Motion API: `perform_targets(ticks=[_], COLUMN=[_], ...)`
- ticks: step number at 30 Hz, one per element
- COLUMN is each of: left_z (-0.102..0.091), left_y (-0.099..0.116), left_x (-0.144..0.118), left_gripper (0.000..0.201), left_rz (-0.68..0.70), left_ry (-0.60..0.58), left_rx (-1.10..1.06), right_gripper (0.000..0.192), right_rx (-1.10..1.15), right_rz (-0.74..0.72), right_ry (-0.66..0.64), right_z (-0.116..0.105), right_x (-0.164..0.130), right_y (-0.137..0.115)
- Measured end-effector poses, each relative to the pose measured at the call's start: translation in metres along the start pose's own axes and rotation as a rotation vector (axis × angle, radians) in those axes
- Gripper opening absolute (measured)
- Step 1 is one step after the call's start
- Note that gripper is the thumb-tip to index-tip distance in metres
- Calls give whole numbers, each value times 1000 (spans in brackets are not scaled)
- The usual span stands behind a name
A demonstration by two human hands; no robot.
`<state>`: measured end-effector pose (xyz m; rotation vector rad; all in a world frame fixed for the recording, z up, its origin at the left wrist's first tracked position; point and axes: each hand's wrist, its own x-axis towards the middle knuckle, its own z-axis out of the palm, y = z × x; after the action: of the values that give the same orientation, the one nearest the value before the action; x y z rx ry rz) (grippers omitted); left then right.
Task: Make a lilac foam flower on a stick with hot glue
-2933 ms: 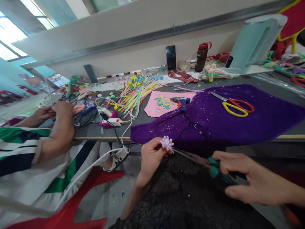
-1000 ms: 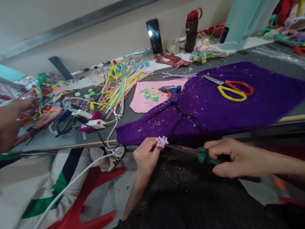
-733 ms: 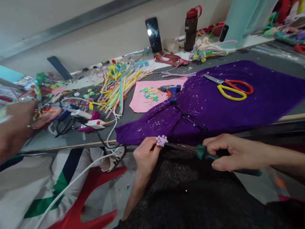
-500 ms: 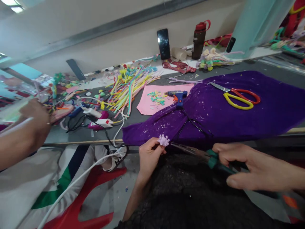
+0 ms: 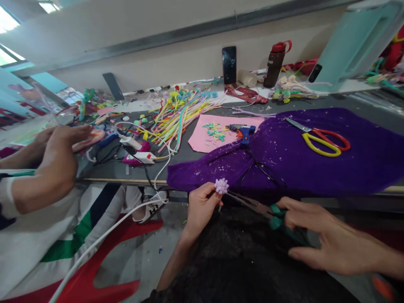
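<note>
Between the thumb and fingers of my left hand (image 5: 202, 206) is a small lilac flower (image 5: 221, 186) of many short petals, its head facing up. My right hand (image 5: 331, 235) is wrapped round the green handles of long-nose pliers (image 5: 252, 203). Their narrow tips reach to the flower's right edge; whether they grip a petal I cannot tell. Beyond my hands a purple cloth (image 5: 284, 155) covers the table's edge. On it lie scissors (image 5: 326, 142) with one red and one yellow handle. A blue glue gun (image 5: 244, 131) rests partly on a pink sheet (image 5: 202, 141) with small coloured pieces.
Left of the sheet lies a heap of coloured pipe cleaners (image 5: 179, 113), near white plugs (image 5: 140, 156) and a trailing white cable (image 5: 104, 237). A phone (image 5: 229, 65) and a bottle (image 5: 275, 65) stand at the back. A co-worker's arm (image 5: 50, 168) is at left.
The view has shifted a little, lowering the table in the picture. My right hand's grip on the pliers has loosened slightly, with the fingers more spread. The co-worker's hands have moved.
</note>
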<state>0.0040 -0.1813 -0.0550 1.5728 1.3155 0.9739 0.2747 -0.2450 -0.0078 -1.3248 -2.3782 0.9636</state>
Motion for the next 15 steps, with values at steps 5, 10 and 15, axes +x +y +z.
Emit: perform_targets(ticks=[5,10,15], left_z=[1,3,4], left_y=[2,2,2], left_x=[-1,-1,-1], left_gripper=[13,13,15], left_rz=[68,84,94], left_ry=[0,-16,-32], left_rx=[115,161,169], right_gripper=[13,13,10], right_rx=[-24,-26,13], right_rz=[-9,-14,-17], right_ry=[24,12,-4], right_z=[1,2,2], right_x=[2,5,6], right_y=[-1,-1,-1])
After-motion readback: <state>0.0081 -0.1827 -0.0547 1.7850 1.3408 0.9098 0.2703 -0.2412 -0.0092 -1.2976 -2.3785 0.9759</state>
